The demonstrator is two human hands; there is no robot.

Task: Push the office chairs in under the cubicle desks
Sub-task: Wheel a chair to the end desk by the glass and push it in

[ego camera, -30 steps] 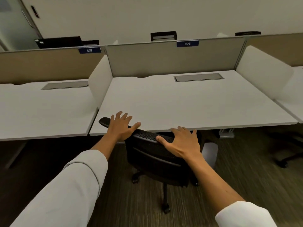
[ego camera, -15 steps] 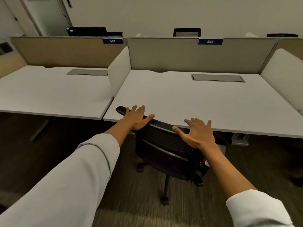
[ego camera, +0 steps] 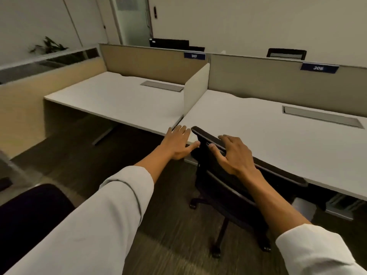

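A black mesh office chair (ego camera: 224, 187) stands with its backrest tucked against the front edge of the white cubicle desk (ego camera: 268, 128) labelled 306. My right hand (ego camera: 235, 154) lies flat on the backrest's top rail, fingers spread, not clasping it. My left hand (ego camera: 178, 142) is just left of the chair, off the backrest, open over the corner where this desk meets the neighbouring desk (ego camera: 119, 100) labelled 307. The chair's seat is hidden under the desk; its castors show on the floor.
A second dark chair (ego camera: 29, 211) shows at the lower left, out from the desks. A white divider (ego camera: 195, 86) splits the two desks. A low wooden wall (ego camera: 23, 104) bounds the left side; a door (ego camera: 133, 18) and plant (ego camera: 47, 45) are behind.
My view has swung left. My left hand has come off the chair's backrest and moved left to the desk corner. My right hand has slid toward the backrest's left end.
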